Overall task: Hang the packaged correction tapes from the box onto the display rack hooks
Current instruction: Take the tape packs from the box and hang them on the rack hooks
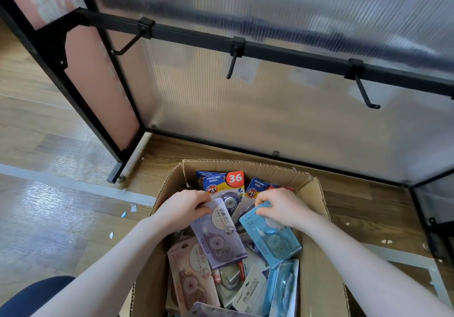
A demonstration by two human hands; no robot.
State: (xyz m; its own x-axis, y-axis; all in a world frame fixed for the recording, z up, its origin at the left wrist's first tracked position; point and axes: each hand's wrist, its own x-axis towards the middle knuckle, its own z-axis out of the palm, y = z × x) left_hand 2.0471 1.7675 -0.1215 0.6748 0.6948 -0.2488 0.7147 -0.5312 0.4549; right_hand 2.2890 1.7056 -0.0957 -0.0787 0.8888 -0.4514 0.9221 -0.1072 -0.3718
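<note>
An open cardboard box (317, 262) on the floor holds several packaged correction tapes. My left hand (183, 207) grips the top of a purple pack (218, 235). My right hand (282, 207) pinches the top of a light blue pack (271, 238). Both packs lie tilted on the pile. Blue and yellow packs marked 36 (227, 185) stand at the box's far side. Above, a black rack rail (282, 54) carries three bare hooks: left (126, 46), middle (232, 65), right (366, 94).
The rack has a black frame with a ribbed translucent back panel (270, 120) and a pink side panel (93, 71). Its foot (115, 175) stands on the wooden floor left of the box. Paper scraps lie on the floor. A dark blue knee (32, 294) shows bottom left.
</note>
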